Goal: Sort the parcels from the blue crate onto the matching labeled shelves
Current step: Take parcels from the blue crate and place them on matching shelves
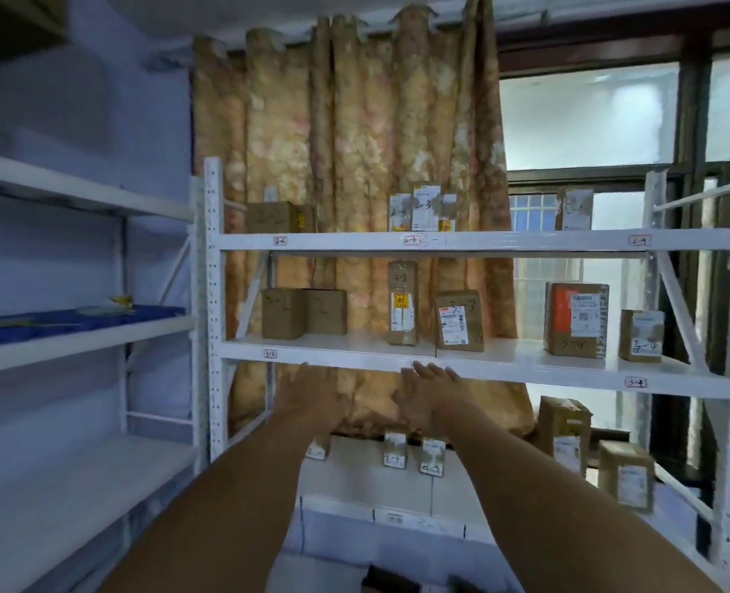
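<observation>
A big white rack (479, 241) fills the middle. A tan curtain (346, 122) hangs behind it, and a window (586, 113) shows on the right. Another rack (81, 199) stands on the left, cut off by the edge, with a blue mat (55, 325) on one shelf.

The left hand (312, 395) and the right hand (431, 400) reach forward side by side. Their fingertips are at the front lip of the middle shelf (526, 370). The right hand's fingers are straight and spread, and they hold nothing. The left hand is blurry and blends into the curtain. It looks flat and empty too.

The parcels sit on the shelves. On the middle shelf, a big box (575, 318) with an orange patch stands on the right, with a small box (640, 336) just beside it. A tall thin parcel (402, 301) and a box marked 3-3 (459, 321) stand in the middle. Two plain brown boxes (282, 313) touch on the left.

On the shelf below, three little parcels (394, 451) are partly hidden by the hands, and their writing is too blurry to read.

A tiny tag (280, 240) on the top beam reads 2-2.

Something dark (389, 579) at the bottom edge is cut off, and I cannot tell what it is.
</observation>
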{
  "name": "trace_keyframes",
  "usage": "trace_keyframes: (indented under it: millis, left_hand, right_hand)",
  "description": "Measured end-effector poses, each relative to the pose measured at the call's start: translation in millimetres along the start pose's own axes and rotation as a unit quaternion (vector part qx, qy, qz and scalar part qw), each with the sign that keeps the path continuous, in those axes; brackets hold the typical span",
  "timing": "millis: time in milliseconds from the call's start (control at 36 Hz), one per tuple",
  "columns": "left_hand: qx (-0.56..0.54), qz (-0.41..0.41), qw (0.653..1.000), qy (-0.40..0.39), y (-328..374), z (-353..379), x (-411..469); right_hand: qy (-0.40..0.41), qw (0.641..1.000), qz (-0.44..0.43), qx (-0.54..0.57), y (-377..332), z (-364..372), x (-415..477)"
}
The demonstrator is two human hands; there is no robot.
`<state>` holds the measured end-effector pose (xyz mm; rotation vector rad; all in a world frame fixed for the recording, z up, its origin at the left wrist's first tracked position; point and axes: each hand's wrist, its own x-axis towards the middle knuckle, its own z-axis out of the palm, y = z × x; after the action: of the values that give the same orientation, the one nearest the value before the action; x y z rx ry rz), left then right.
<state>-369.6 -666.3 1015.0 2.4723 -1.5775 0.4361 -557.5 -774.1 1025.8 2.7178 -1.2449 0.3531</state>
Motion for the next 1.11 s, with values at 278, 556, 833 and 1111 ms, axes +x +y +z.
trace_keyframes:
  millis: [278,556,833,1111]
  left_hand:
    - [0.053,-0.175,0.983,-0.021,-205.1,-45.2,-171.9]
    - [0.105,-0.367,0.920,-0.085,-375.0,-68.2,-434.5]
    - [0.122,-0.479,0.862,-0.112,-431.5,-56.2,-588.2]
    - [0.059,-0.550,0.821,-0.143,-499.5,42.1,-627.4]
  right_hand:
    - [-0.022,0.980,-0.190,0.049,-255.7,-3.7,-43.7]
    - [-0.060,0.918,-0.374,0.118,-517.3,9.9,-178.0]
    - [-0.069,0.859,-0.494,0.115,-656.7,43.7,-279.7]
    - [-0.129,0.823,-0.548,0.081,-737.7,159.0,-265.1]
